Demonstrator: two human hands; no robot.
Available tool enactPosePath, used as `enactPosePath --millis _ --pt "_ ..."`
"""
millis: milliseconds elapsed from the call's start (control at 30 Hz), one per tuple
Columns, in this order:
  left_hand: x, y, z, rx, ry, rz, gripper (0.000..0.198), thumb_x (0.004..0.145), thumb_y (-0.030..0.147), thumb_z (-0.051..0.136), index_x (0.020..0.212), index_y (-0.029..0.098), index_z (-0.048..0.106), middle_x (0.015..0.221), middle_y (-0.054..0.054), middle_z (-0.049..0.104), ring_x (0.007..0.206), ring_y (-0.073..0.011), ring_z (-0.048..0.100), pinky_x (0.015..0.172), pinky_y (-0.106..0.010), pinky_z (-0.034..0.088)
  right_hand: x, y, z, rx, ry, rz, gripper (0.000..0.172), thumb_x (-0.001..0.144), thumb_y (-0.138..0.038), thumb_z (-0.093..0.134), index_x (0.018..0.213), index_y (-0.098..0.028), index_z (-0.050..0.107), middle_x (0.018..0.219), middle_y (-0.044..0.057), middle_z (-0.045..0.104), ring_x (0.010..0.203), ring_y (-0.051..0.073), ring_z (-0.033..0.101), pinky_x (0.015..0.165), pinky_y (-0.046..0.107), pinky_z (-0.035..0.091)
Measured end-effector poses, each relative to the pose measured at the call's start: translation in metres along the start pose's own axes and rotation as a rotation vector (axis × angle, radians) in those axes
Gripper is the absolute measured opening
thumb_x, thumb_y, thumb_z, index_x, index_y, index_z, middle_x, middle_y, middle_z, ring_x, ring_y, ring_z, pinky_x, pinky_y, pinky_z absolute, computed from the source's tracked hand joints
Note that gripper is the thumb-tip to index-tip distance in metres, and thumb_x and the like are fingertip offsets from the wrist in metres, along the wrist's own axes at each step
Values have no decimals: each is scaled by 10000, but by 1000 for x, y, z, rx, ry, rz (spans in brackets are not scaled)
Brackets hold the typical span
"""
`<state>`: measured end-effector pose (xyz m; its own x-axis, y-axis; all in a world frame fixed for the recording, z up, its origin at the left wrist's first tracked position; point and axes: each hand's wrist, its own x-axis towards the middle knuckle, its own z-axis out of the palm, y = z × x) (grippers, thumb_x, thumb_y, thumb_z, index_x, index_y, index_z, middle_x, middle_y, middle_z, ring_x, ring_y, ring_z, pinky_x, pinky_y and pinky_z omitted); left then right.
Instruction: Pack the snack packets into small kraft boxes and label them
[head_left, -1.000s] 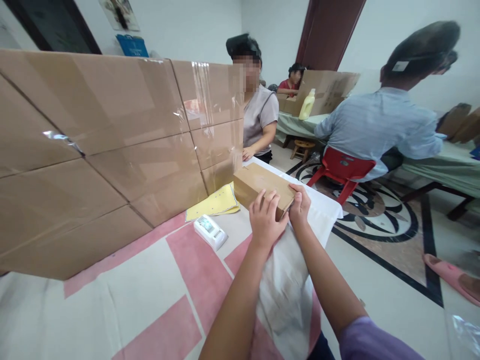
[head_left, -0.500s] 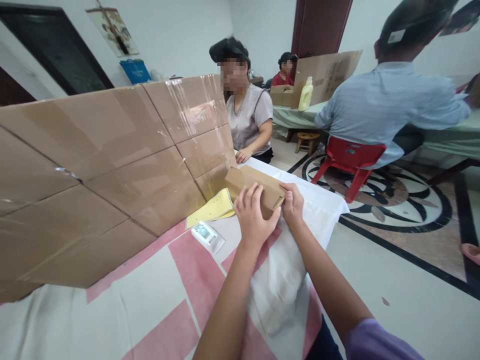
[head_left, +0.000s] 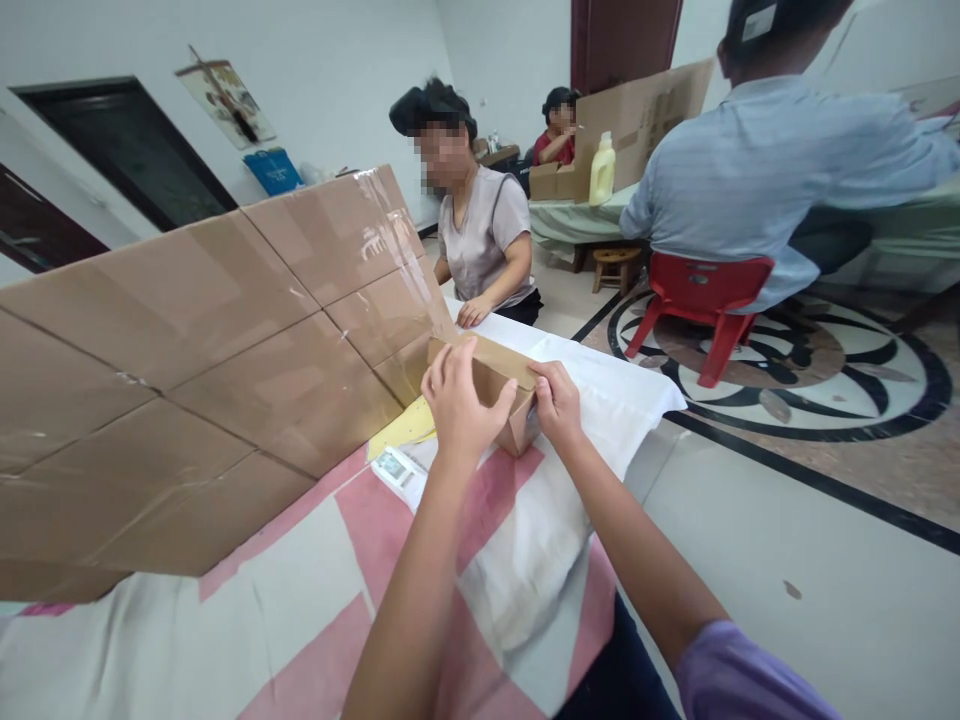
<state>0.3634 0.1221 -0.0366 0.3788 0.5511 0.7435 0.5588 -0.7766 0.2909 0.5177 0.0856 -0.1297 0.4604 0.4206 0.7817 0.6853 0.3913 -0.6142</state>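
A small brown cardboard box [head_left: 517,434] stands on the cloth-covered table, its top open towards me and a flap raised along the far side. My left hand [head_left: 463,400] grips the box's left side, with fingers over the edge and the thumb across the opening. At the right end, my right hand [head_left: 558,402] pinches the corner between thumb and fingers. Left of the box lies a white device with a small screen [head_left: 397,470], partly behind my left forearm. A yellow patterned sheet [head_left: 397,428] is behind it, partly covered by my hand.
A tall taped cardboard partition [head_left: 225,390] runs along the table's left side. Across the table a person [head_left: 487,240] rests a hand on the white cloth [head_left: 622,385]. Another sits on a red chair [head_left: 705,285] to the right. A yellow bottle [head_left: 602,170] stands farther back.
The box has turned more upright, so its opening and front end now show. Both hands stay on it. The view has shifted slightly, and the device is now partly covered by my left arm.
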Motion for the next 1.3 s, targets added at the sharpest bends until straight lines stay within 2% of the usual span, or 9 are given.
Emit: enactPosePath --millis 100,300,467,600,800,1000,1067,1200,1300 --pt "10 -2 -4 56 -191 31 667 837 526 714 1400 211 544 1381 -129 660 1420 -357 458 1187 -536 298 0 0 0 2 -5 2 366 1089 -397 374 1185 -229 685 1042 92 660 968 241 650 847 398 533" --pt "23 -15 -34 47 -296 60 573 861 544 686 1338 241 590 1184 -78 688 1214 -321 500 1083 -473 380 -1 -2 -1 17 -7 21 377 1086 -406 371 1183 -227 689 1052 96 655 986 242 648 861 392 526" --pt "27 -33 -59 -18 -473 146 403 890 466 646 1232 254 663 1165 -64 647 1168 -283 483 1089 -447 386 -2 -2 -1 38 -5 37 382 1082 -410 372 1186 -234 694 1038 92 650 983 244 641 874 397 520" --pt "28 -38 -70 46 -577 182 238 892 349 588 1071 257 715 1175 -68 622 1172 -280 476 1085 -461 382 -3 -1 -1 59 -11 38 372 1080 -398 382 1193 -230 694 1042 91 644 999 246 634 890 402 518" --pt "39 -33 -77 81 -708 159 400 828 221 499 1167 262 707 1090 -58 653 1073 -269 536 1034 -472 414 -4 -3 -1 85 -29 43 369 1084 -400 385 1203 -234 692 1052 87 641 1004 243 634 889 399 516" --pt "52 -36 -81 -41 -871 72 404 923 280 359 990 248 756 1075 -65 681 1066 -228 620 1034 -397 486 -5 -6 -2 115 -48 31 360 1086 -391 388 1211 -236 688 1062 92 640 1012 250 632 900 412 516" --pt "51 -40 -83 -62 -900 35 355 908 312 413 997 236 747 1082 -69 687 990 -217 636 982 -392 515 -5 -6 -1 125 -51 23 358 1086 -389 391 1210 -235 689 1060 93 637 1012 252 631 901 412 515" --pt "45 -47 -89 -85 -944 -48 306 865 377 508 1000 203 720 998 -71 668 723 -165 564 707 -331 530 -6 -5 0 133 -57 27 364 1086 -409 390 1210 -246 691 1044 90 637 1011 257 627 900 416 512" --pt "40 -49 -92 -111 -958 -93 279 861 411 530 967 204 684 931 -58 640 696 -157 537 641 -305 494 -6 -6 0 140 -62 28 379 1088 -424 381 1205 -242 692 1040 93 634 1009 260 623 904 422 510"
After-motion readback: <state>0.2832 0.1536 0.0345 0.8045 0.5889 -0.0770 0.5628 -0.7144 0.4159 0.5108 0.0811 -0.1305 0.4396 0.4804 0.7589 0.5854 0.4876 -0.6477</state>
